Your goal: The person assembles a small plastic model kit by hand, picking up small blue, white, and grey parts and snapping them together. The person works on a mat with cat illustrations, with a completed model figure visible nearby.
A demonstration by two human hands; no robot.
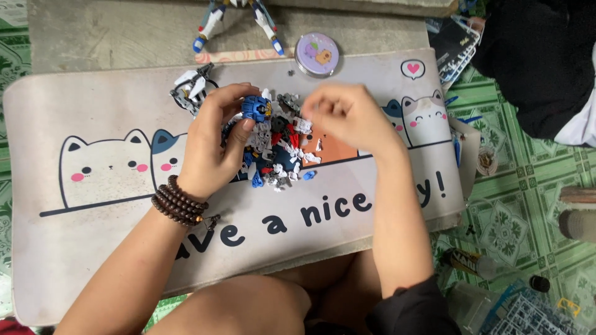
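Over the parts pile (282, 152), left hand (214, 139) fingers pinch a blue piece (256, 107); right hand (347, 115) blurred, grip unclear.

Soft even daylight, faint shadows, no glare, right hand (347, 115) slightly motion-blurred, edges sharp

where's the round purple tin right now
In the head view the purple tin sits at the top centre, on the far edge of the cat mat, beyond the right hand and right of the model's legs.
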